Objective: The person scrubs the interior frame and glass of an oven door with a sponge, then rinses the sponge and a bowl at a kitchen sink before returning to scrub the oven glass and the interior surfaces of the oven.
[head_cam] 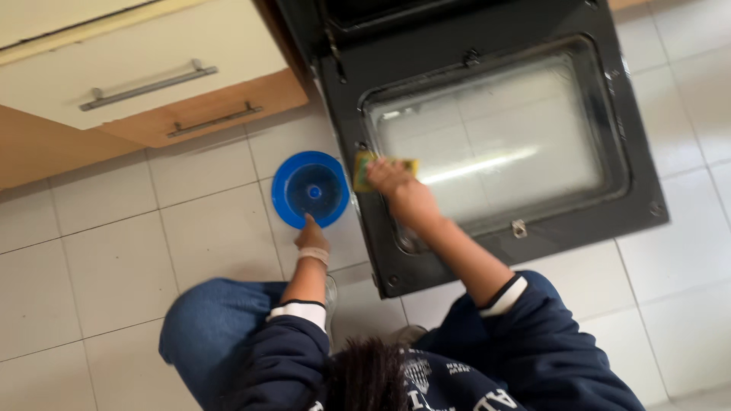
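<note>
View from above of a person crouched on a floor (106, 251) of pale square tiles with thin grey joints. An oven door (495, 152) lies folded down flat in front of them, a black frame around a glass pane that reflects a streak of light. The right hand (396, 183) presses a yellow sponge (364, 169) against the near left corner of the glass, fingers curled over it; part of the sponge is hidden under the fingers and blurred. Just left of that hand, off the door, a round blue bowl (311, 189) sits on the tiles. The left hand (311, 236) touches the bowl's near rim with its fingertips; whether it grips the rim cannot be told. Beyond the bowl are cream drawers (152, 53) with metal bar handles and a wood-coloured base strip. The person's dark hair, navy sleeves and blue jeans fill the bottom edge, cut off by the frame. The oven's inside is dark and mostly out of view.
</note>
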